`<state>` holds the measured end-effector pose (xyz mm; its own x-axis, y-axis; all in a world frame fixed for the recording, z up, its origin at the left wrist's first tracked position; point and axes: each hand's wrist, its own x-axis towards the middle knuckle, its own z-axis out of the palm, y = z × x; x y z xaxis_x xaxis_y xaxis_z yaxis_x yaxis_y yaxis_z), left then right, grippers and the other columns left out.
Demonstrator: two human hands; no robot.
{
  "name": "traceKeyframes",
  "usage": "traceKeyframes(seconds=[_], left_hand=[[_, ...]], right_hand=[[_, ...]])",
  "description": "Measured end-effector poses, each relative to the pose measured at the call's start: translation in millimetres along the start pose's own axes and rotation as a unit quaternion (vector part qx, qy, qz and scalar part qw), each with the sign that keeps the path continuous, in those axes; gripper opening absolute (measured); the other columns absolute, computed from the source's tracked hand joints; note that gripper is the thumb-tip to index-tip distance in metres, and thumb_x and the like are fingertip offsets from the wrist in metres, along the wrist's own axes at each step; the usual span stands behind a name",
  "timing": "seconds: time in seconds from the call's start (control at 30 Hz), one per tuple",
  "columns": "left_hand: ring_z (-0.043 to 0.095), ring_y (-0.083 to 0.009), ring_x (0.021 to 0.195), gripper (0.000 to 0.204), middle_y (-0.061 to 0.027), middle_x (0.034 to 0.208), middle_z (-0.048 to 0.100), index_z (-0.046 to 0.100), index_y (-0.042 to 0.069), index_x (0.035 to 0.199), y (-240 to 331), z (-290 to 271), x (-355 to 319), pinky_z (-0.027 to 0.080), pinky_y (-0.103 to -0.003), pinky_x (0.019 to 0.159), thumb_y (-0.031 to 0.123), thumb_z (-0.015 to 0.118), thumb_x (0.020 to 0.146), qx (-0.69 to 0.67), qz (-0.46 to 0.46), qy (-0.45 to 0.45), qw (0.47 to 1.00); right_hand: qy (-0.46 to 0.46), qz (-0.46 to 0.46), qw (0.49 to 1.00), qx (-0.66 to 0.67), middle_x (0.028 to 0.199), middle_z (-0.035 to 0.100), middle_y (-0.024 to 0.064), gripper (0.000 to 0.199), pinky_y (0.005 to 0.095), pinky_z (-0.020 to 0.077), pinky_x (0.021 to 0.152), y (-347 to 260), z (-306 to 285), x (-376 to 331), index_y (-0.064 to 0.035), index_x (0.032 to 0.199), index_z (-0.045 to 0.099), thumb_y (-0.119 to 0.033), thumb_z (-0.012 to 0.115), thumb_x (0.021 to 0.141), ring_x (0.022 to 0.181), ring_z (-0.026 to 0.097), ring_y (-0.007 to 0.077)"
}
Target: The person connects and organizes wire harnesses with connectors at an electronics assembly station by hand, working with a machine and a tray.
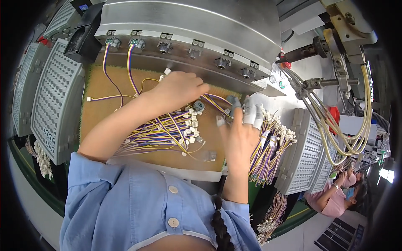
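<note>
My left hand point(182, 88) reaches across the mat with its fingers curled closed; what they grip is hidden under them. From beneath its fingertips a wire harness point(214, 101), purple, yellow and white, runs to my right hand point(240, 129). Grey and white covers sit on several right fingertips, which close around the harness's end. A small grey motor-like part point(199, 106) lies on the mat between the hands. Below my left forearm spreads a pile of wire harnesses point(161, 131) with white connectors.
A metal fixture point(188, 25) with a row of sockets spans the back; two left sockets hold wired parts point(136, 43). More harnesses point(272, 146) hang at the right. Grey trays point(56, 100) flank the mat point(98, 111). A jointed arm with tubes point(335, 83) overhangs the right; a person point(335, 196) sits beyond.
</note>
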<state>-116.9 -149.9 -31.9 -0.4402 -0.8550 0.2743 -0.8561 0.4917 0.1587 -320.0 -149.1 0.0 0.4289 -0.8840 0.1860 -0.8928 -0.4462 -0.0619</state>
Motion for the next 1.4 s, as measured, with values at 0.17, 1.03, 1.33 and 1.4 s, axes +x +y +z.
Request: traceKeyframes(seconds=[0.17,1.03,1.33,1.4], left_hand=[[0.06,-0.0222,0.078,0.02,-0.0046,0.076,0.056,0.054,0.008,0.088,2,-4,5,0.048,-0.033,0.064,0.005,0.055,0.069,-0.037,-0.043,-0.017,0.998],[0.06,-0.0312,0.078,0.038,-0.0191,0.078,0.059,0.056,0.007,0.101,3,-15,0,0.047,-0.041,0.064,0.001,0.06,0.063,-0.037,-0.125,-0.171,0.977],[0.056,-0.0388,0.078,0.049,-0.0184,0.077,0.057,0.042,0.007,0.108,26,-44,-12,0.043,-0.045,0.065,0.005,0.062,0.064,-0.133,-0.23,-0.078,0.961],[0.056,-0.04,0.076,0.044,-0.0197,0.075,0.057,0.041,0.006,0.104,25,-37,-17,0.044,-0.047,0.064,0.005,0.06,0.064,-0.122,-0.21,-0.043,0.969]], right_hand=[[-0.068,-0.181,0.945,0.265,0.072,0.06,0.0106,0.03,0.0403,0.0471,0.055,-5,13,-7,-0.0057,0.101,0.055,-0.007,0.06,0.072,0.065,0.059,0.0332],[-0.1,-0.002,0.847,0.522,0.098,0.062,0.0113,0.034,0.0287,0.0471,0.075,8,12,-41,0.0022,0.103,0.055,0.005,0.058,0.069,0.084,0.061,0.0183],[-0.155,0.14,0.611,0.764,0.106,0.058,0.0069,0.047,0.0264,0.0474,0.075,11,27,-46,-0.0012,0.121,0.046,0.009,0.057,0.076,0.091,0.057,0.0126],[-0.148,0.125,0.606,0.771,0.109,0.057,0.0074,0.047,0.0265,0.0474,0.075,6,27,-43,-0.0014,0.121,0.046,0.009,0.056,0.076,0.093,0.056,0.0125]])
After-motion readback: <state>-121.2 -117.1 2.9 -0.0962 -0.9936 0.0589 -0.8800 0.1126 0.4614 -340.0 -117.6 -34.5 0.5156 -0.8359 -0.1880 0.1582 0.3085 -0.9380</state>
